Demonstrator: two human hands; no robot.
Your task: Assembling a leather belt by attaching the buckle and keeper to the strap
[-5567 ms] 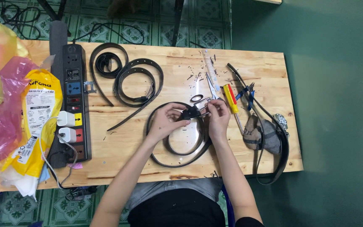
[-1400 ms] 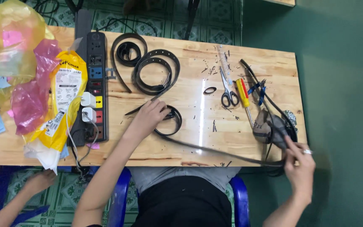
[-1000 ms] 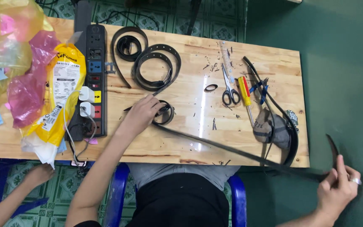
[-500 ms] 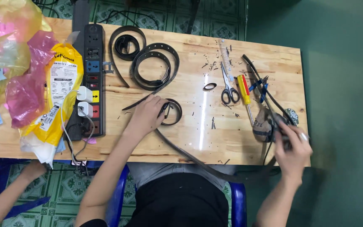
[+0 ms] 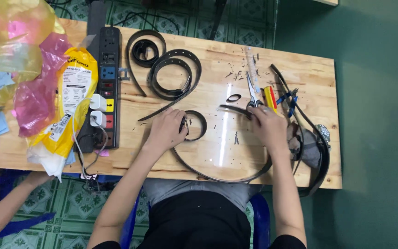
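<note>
Centrally on the pale wooden desk (image 5: pixel 171 152) lies a long black leather belt (image 5: pixel 217 177), one end rolled into a small coil, the rest sweeping in a wide loop along the near edge and up again to the right. The left hand (image 5: pixel 166 129) rests curled against the coil, fingers closed on that end. The right hand (image 5: pixel 268 127) presses down on the other end, fingers bent over the strap; how tight the grip is cannot be told.

Just beyond the right hand lie grey-handled steel scissors (image 5: pixel 253 90), a yellow-and-red screwdriver (image 5: pixel 270 98) and blue-handled pliers (image 5: pixel 290 98), with a small black leather ring (image 5: pixel 233 97) beside them. Another black belt (image 5: pixel 316 152) curves down the right edge over a crumpled grey cloth (image 5: pixel 307 150). Further back sit two more coiled black belts (image 5: pixel 173 76), one punched with holes. Small dark scraps speckle the wood around the scissors.

To the left, a black power strip (image 5: pixel 104 74) holds two white plugs (image 5: pixel 98 110). Beside it lies a yellow printed plastic bag (image 5: pixel 72 101), then pink and yellow plastic bags (image 5: pixel 19 60) with blue cloth inside. Another person's forearm (image 5: pixel 1 212) shows at the lower left.
</note>
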